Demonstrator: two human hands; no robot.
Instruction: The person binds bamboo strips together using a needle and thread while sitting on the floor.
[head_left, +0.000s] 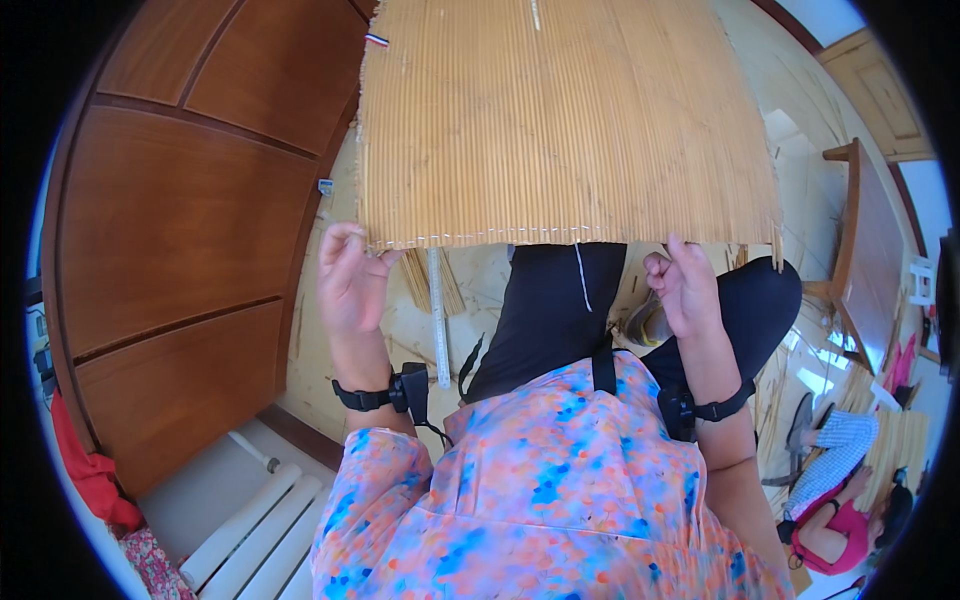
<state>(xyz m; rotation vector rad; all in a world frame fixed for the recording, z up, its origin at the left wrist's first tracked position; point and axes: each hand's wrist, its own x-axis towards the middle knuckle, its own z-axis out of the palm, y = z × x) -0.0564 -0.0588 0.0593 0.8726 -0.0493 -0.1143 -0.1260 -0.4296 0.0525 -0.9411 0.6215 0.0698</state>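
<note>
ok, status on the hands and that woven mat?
Left hand pinching near-left corner of the tan woven reed mat. Right hand gripping near-right edge. Mat held spread out in front, white thread dangling from near edge. Nothing blocking.

You wear a floral top (540, 480) in pink, orange and blue, black trousers (560, 310), and a black strap with a small device and cable on each wrist (385, 393).

Small striped tag (377, 40), red, white, blue, at upper left corner of woven mat (560, 120).
</note>
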